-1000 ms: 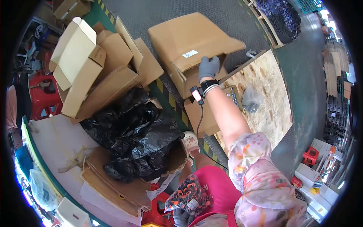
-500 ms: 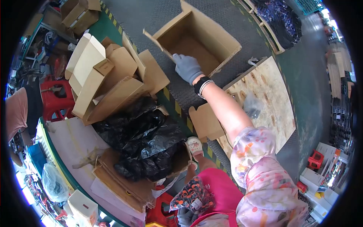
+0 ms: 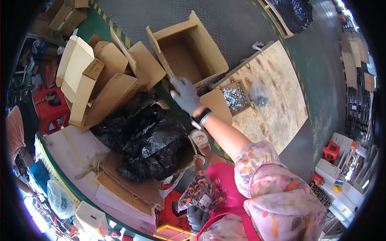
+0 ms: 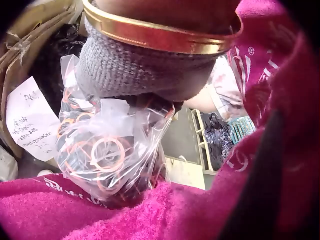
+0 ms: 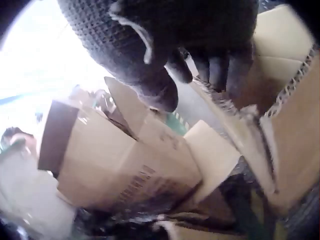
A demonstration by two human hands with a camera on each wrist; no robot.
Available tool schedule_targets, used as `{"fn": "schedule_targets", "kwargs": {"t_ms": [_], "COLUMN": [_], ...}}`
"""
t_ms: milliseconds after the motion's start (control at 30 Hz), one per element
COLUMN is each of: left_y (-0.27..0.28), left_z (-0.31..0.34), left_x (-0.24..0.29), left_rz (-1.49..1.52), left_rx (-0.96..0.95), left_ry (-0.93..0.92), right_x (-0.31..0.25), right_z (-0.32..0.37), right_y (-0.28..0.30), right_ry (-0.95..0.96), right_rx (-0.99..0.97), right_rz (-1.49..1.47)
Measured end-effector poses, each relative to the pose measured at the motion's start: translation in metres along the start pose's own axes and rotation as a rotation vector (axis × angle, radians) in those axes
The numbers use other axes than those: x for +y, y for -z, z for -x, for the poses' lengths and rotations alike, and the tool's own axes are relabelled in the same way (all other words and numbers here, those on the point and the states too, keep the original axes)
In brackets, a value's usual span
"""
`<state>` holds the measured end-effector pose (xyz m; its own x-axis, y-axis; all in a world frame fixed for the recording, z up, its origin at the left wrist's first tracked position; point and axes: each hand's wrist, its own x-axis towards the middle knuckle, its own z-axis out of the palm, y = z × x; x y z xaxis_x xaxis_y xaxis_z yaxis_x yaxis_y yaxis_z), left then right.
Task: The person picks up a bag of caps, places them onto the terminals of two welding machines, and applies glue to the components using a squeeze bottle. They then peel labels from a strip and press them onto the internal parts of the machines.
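The gloved right hand [image 3: 186, 95] grips the near wall of an open cardboard box [image 3: 214, 50]. In the right wrist view its fingers [image 5: 218, 72] reach over the torn upper edge to the inside, while the thumb stays outside. The box stands on the dark textured floor with its opening toward me, and bare cardboard shows inside. Low at the lap, the gloved left hand [image 3: 197, 218] holds a clear plastic bag [image 4: 107, 150] of black and orange rings by its gathered top. The bag lies against the pink apron [image 3: 219, 180].
A wooden board [image 3: 277, 104] right of the box carries a small carton of metal parts [image 3: 234, 97] and a clear bag [image 3: 259, 94]. Flattened and open cartons [image 3: 108, 90] stand at left, beside a carton stuffed with black plastic [image 3: 148, 138]. A red stool [image 3: 48, 106] stands further left.
The box has turned from showing its closed side to showing its open top, then shifted nearer and left with the right hand at its edge. The left hand keeps the bag at the lap.
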<state>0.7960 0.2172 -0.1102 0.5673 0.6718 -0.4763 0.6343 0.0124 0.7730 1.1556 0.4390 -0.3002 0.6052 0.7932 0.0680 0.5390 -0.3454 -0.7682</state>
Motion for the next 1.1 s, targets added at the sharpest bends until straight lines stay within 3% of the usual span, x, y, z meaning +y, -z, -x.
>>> {"fn": "schedule_targets", "kwargs": {"t_ms": [100,167,233,267,300,333,433,500,567,667,700,733,767,833,900,933,1033,1067,1100], "left_y": [0.011,0.019,0.023,0.030,0.039,0.048,0.048,0.058,0.066,0.076,0.081,0.077,0.083,0.081,0.083,0.076,0.071,0.055,0.045], "left_z": [-0.009,-0.008,-0.003,-0.006,-0.010,-0.009,0.006,0.020,0.038,0.061,0.075,0.084,0.100,0.126,0.159,0.173,0.245,0.268,0.298], "left_x": [0.018,0.027,0.026,0.039,0.055,0.071,0.083,0.098,0.105,0.135,0.141,0.144,0.138,0.148,0.153,0.139,0.148,0.130,0.120], "left_rz": [0.052,-0.036,0.029,0.089,0.146,0.252,0.586,0.723,0.588,0.674,0.646,0.552,0.307,0.229,0.246,0.254,-0.104,0.009,0.510], "left_rx": [-0.004,-0.026,-0.043,-0.054,-0.061,-0.102,0.007,0.044,0.099,0.179,0.205,0.359,0.380,0.605,0.736,0.780,1.306,1.232,1.112], "left_ry": [-0.081,-0.102,-0.064,-0.028,0.010,0.067,0.156,0.220,0.197,0.179,0.133,-0.045,-0.087,-0.196,-0.210,-0.255,0.026,0.107,0.070], "right_x": [-0.027,-0.031,-0.028,-0.027,-0.048,-0.060,-0.098,-0.091,-0.157,-0.156,-0.194,-0.209,-0.223,-0.266,-0.238,-0.255,-0.293,-0.302,-0.310], "right_z": [0.081,0.138,0.193,0.225,0.231,0.230,0.245,0.267,0.240,0.238,0.234,0.236,0.241,0.249,0.263,0.266,0.299,0.316,0.335], "right_y": [0.048,0.081,0.106,0.111,0.125,0.147,0.173,0.154,0.183,0.182,0.195,0.199,0.200,0.217,0.209,0.213,0.215,0.211,0.205], "right_ry": [-0.205,-0.234,-0.219,-0.258,-0.296,-0.337,-0.617,-0.948,-0.668,-0.667,-0.635,-0.619,-0.657,-0.740,-1.051,-1.093,-1.140,-1.142,-1.046], "right_rx": [-0.165,-0.416,-0.761,-0.792,-0.824,-1.037,-1.153,-1.282,-0.990,-1.213,-1.185,-1.226,-1.220,-1.220,-1.377,-1.459,-1.569,-1.576,-1.588], "right_rz": [-0.291,-0.462,-0.351,-0.491,-0.635,-0.624,-0.698,-1.040,-1.306,-0.958,-1.107,-1.209,-1.207,-1.191,-1.297,-1.304,-1.257,-1.242,-1.215]}}
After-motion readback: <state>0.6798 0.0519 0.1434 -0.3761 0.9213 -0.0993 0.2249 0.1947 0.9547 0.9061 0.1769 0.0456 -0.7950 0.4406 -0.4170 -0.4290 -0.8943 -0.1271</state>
